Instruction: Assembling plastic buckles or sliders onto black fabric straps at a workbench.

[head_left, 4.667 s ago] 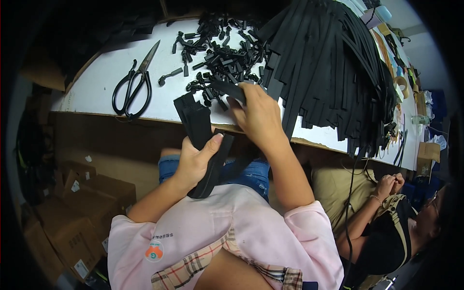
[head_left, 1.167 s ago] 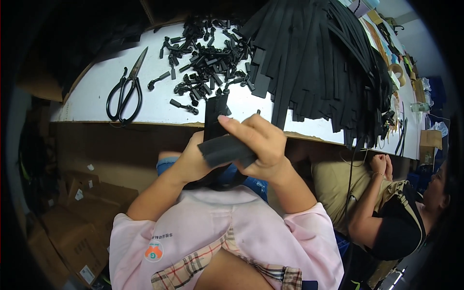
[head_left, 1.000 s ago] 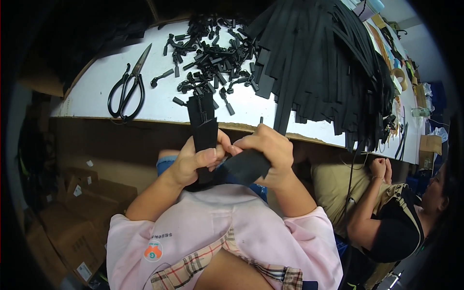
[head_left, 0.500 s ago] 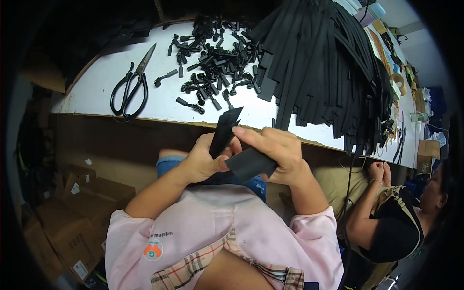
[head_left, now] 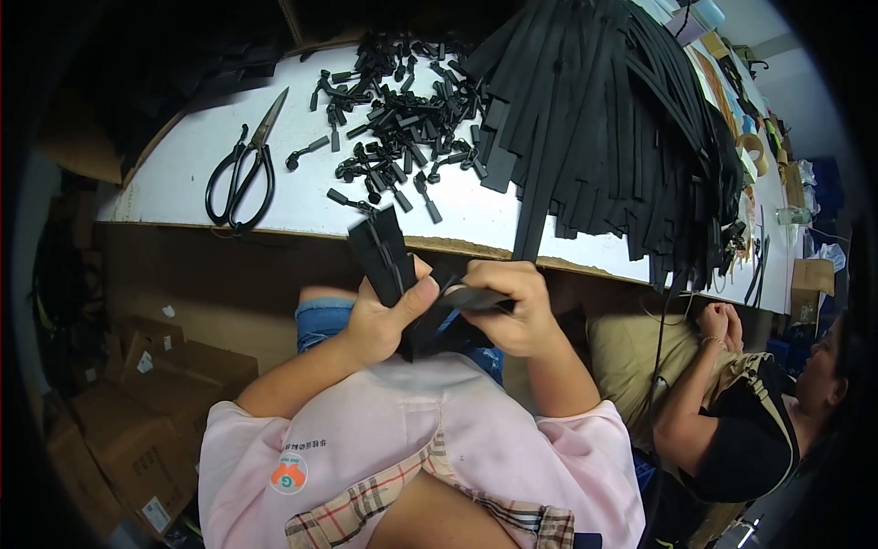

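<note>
Both my hands are at my lap, just below the white table's front edge [head_left: 274, 226]. My left hand [head_left: 384, 316] grips a flat black strap piece [head_left: 386, 256] that stands upright between thumb and fingers. My right hand [head_left: 512, 306] pinches a smaller black piece [head_left: 476, 297] against the strap's lower part. A heap of small black plastic parts [head_left: 398, 137] lies on the table beyond my hands. A thick bundle of long black straps [head_left: 604, 128] drapes over the table to the right.
Black-handled scissors [head_left: 242, 169] lie on the table's left part. Brown cardboard boxes [head_left: 128, 412] stand on the floor at the left. Another person [head_left: 732, 412] sits at my right with hands at their lap. Clutter fills the table's far right end.
My right hand came back from the heap on the table to my lap. Both hands turned the black strap about; it now stands upright in my left hand with my right hand beside it.
</note>
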`<control>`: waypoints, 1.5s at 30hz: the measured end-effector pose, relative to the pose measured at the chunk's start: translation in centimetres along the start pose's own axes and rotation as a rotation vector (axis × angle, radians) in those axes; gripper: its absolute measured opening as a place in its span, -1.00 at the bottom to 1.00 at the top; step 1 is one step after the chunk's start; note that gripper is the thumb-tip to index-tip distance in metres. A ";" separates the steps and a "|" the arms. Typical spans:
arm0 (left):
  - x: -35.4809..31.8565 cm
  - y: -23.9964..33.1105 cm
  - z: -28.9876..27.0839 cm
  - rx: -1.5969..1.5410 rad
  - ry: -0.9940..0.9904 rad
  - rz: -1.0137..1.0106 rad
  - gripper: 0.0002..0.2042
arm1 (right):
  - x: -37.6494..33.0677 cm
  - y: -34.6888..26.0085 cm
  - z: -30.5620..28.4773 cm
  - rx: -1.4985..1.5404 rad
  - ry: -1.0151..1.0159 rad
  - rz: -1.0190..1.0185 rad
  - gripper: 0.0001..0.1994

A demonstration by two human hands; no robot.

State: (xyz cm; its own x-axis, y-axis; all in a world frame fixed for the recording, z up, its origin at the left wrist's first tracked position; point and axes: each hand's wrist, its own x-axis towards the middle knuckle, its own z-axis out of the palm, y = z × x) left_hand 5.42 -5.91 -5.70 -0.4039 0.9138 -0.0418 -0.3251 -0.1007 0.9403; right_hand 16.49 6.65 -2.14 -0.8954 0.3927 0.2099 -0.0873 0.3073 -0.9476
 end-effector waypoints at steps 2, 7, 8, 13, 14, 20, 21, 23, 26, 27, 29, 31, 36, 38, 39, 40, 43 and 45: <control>-0.1 0.4 0.2 -0.093 0.091 -0.069 -0.86 | 0.2 0.2 0.5 0.098 -0.106 0.090 -0.92; 0.1 1.1 -0.8 -0.227 0.217 -0.195 -0.87 | 1.0 1.0 2.8 0.060 0.038 0.052 -0.91; 0.1 1.1 -1.0 -0.221 0.258 -0.258 -0.85 | 1.1 1.2 3.2 -0.158 0.030 -0.204 -0.88; 0.3 1.2 -1.9 -0.104 0.328 -0.224 -0.78 | 2.2 0.5 3.8 -0.378 -0.016 -0.446 -0.82; 0.2 -0.4 -2.0 -0.078 0.412 -0.101 -0.78 | 3.1 0.4 3.4 -0.496 0.042 -0.219 -0.80; 0.5 0.1 -0.8 0.133 0.313 0.114 -0.82 | 8.7 4.1 3.0 -1.032 0.109 0.182 -0.77; 0.4 -0.1 -1.0 0.095 0.266 0.081 -0.82 | 8.8 4.5 3.2 -1.053 0.104 0.176 -0.77; 0.4 -0.1 -1.1 0.080 0.247 0.070 -0.84 | 8.6 4.8 2.8 -1.017 0.100 0.204 -0.79; 0.3 0.2 -1.5 -0.002 0.160 0.020 -0.85 | 7.6 4.0 0.8 -0.579 0.141 0.255 -0.81; 0.3 0.2 -1.4 -0.084 0.201 0.008 -0.85 | 6.8 3.4 0.5 -0.576 0.131 0.252 -0.81; 0.1 0.2 -1.5 -0.169 0.253 -0.004 -0.86 | 5.0 2.2 0.3 0.031 0.048 0.254 -0.84; 0.3 0.5 -1.0 -0.158 0.230 -0.044 -0.87 | 2.7 0.3 0.1 0.180 0.007 0.312 -0.82; 1.1 0.7 -0.2 -0.085 0.165 0.017 -0.88 | 0.7 1.4 0.3 0.187 0.072 0.012 -0.72; 1.1 0.5 -0.2 -0.059 0.154 0.031 -0.89 | 0.7 1.3 0.1 0.013 0.083 -0.103 -0.69; 1.1 0.4 -0.3 -0.019 0.138 0.027 -0.89 | 0.7 1.3 0.0 0.014 0.084 -0.104 -0.69; 1.1 0.3 -0.4 0.022 0.121 0.023 -0.89 | 0.6 1.5 -0.1 -0.005 0.077 -0.122 -0.68; 1.2 0.7 0.0 0.059 0.126 0.049 -0.89 | 0.7 1.4 -0.5 -0.030 0.053 -0.151 -0.67; 1.1 1.2 0.1 0.092 0.113 0.043 -0.90 | 0.8 1.0 -0.8 -0.036 0.037 -0.160 -0.65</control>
State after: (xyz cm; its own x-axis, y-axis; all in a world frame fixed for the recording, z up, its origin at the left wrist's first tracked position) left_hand 4.69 -4.94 -4.57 -0.5113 0.8588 -0.0337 -0.2277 -0.0976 0.9688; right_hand 16.03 7.97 -2.73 -0.8546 0.3675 0.3669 -0.2115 0.3989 -0.8923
